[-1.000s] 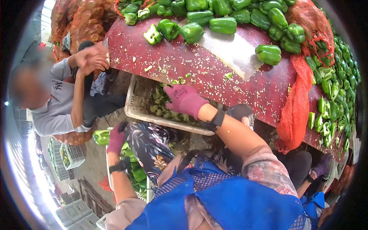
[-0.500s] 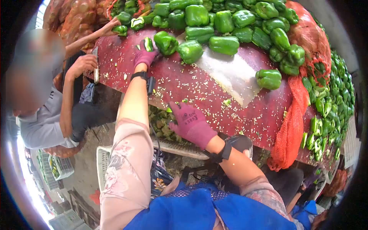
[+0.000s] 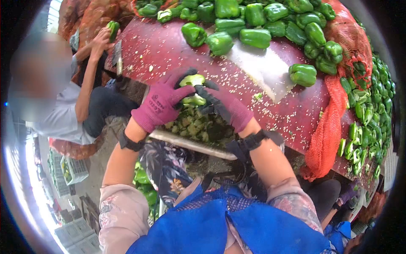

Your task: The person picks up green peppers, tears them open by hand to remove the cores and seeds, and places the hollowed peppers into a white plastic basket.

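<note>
Over the near edge of the table, my gloved left hand [image 3: 158, 100] grips a cut green bell pepper [image 3: 193, 80], its pale inside showing between the fingers. From the other side my gloved right hand [image 3: 225, 105] closes on the same pepper, fingertips at its cut edge. Whether the right fingers also hold a small tool is hidden. Just below both hands is a bin [image 3: 190, 145] with pepper cores and scraps [image 3: 203, 125] in it.
Whole green peppers [image 3: 255, 38] are heaped on the red, seed-strewn table [image 3: 169, 55]. A red mesh sack [image 3: 323, 135] hangs over its edge; cut peppers [image 3: 359, 139] lie at the right. A co-worker's hand [image 3: 101, 40] holds a pepper at the left, near a knife [image 3: 117, 57].
My left hand has come back from the far side of the table with the pepper. My right hand has moved up to meet it. The co-worker has lifted a pepper off the table.
</note>
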`<state>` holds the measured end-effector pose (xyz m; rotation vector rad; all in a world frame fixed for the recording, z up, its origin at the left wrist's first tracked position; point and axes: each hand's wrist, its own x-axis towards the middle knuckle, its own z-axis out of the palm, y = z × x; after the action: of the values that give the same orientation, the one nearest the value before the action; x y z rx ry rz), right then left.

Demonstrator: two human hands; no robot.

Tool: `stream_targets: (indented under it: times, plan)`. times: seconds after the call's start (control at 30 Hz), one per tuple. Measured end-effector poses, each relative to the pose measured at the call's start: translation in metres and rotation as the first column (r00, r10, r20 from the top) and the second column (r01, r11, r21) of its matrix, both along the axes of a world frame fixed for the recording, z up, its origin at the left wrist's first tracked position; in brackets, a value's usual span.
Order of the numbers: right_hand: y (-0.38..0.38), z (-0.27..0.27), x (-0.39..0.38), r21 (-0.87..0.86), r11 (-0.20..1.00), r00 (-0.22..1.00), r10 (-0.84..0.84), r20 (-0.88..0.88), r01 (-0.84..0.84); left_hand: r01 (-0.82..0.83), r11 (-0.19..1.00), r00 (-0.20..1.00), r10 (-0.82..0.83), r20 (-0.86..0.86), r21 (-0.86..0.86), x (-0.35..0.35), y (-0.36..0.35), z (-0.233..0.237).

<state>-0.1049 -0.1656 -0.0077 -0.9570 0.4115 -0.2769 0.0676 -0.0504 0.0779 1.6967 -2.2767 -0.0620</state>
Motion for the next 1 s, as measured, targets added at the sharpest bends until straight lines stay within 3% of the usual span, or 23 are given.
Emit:
stream_targets:
  times: [0.03,0.1,0.13,0.17,0.2,0.23,0.27,0.3,0.33,0.4,0.47,0.5,0.57,0.63,0.7,0.77,0.87,1.0]
  plan:
    - [0.008,0.012,-0.008,0.091,0.996,0.999,0.022,0.046,-0.026,-0.072,0.997,0.991,0.068,-0.114,-0.029,-0.009,0.01,0.006]
    - [0.018,0.018,-0.009,0.073,0.996,0.991,0.05,0.121,-0.059,-0.245,0.966,0.919,0.206,-0.336,-0.08,-0.021,0.034,0.019]
    - [0.023,0.02,-0.006,0.062,0.995,0.984,0.07,0.161,-0.081,-0.28,0.957,0.822,0.198,-0.534,-0.076,-0.016,0.046,0.01]
    - [0.029,0.016,0.0,-0.078,0.994,0.994,0.082,0.073,-0.077,-0.333,0.943,0.639,0.223,-0.736,-0.004,-0.022,0.06,0.002]
    - [0.037,0.01,0.001,-0.094,0.99,0.987,0.111,0.115,-0.1,-0.371,0.926,0.405,0.232,-0.884,0.073,-0.032,0.073,-0.01]
    - [0.045,0.003,0.003,-0.108,0.986,0.977,0.144,0.158,-0.128,-0.454,0.887,0.428,0.303,-0.851,0.086,-0.034,0.084,-0.031]
    - [0.053,-0.001,0.005,-0.121,0.98,0.963,0.181,0.2,-0.159,-0.459,0.857,0.128,0.325,-0.937,0.235,-0.051,0.094,-0.026]
    - [0.059,0.01,0.0,-0.269,0.946,0.971,0.217,0.104,-0.182,-0.454,0.817,-0.2,0.296,-0.934,0.356,-0.068,0.104,-0.022]
    - [0.064,0.013,-0.001,-0.28,0.934,0.961,0.259,0.099,-0.223,-0.427,0.819,-0.391,0.216,-0.895,0.384,-0.084,0.105,-0.01]
    - [0.071,0.025,-0.004,-0.209,0.923,0.945,0.303,-0.128,-0.324,-0.432,0.867,-0.268,0.138,-0.953,0.247,-0.085,0.122,-0.041]
    - [0.077,0.006,-0.004,-0.185,0.926,0.944,0.312,-0.108,-0.328,-0.622,0.783,0.315,0.264,-0.911,0.012,-0.094,0.128,-0.077]
    - [0.081,0.003,-0.005,-0.094,0.923,0.926,0.377,0.025,-0.373,-0.672,0.74,0.361,0.306,-0.881,-0.019,-0.106,0.129,-0.078]
    - [0.067,-0.035,0.002,-0.382,0.86,0.931,0.366,-0.003,-0.339,-0.731,0.677,0.432,0.368,-0.823,-0.081,-0.122,0.123,-0.084]
    - [0.063,-0.035,0.003,-0.59,0.754,0.935,0.354,-0.005,-0.289,-0.765,0.629,0.485,0.422,-0.766,-0.138,-0.129,0.12,-0.093]
    - [0.065,-0.033,-0.005,-0.292,0.892,0.936,0.351,-0.032,-0.345,-0.792,0.605,0.457,0.5,-0.736,-0.081,-0.135,0.118,-0.094]
    - [0.067,-0.035,-0.014,0.028,0.952,0.953,0.304,0.01,-0.304,-0.785,0.617,0.467,0.536,-0.703,-0.052,-0.138,0.116,-0.085]
    - [0.088,0.007,-0.021,-0.038,0.938,0.938,0.345,0.021,-0.344,-0.725,0.689,0.477,0.482,-0.735,-0.018,-0.128,0.122,-0.082]
    - [0.093,-0.022,-0.006,-0.129,0.972,0.979,0.202,0.042,-0.195,-0.609,0.792,0.487,0.333,-0.807,-0.04,-0.107,0.125,-0.085]
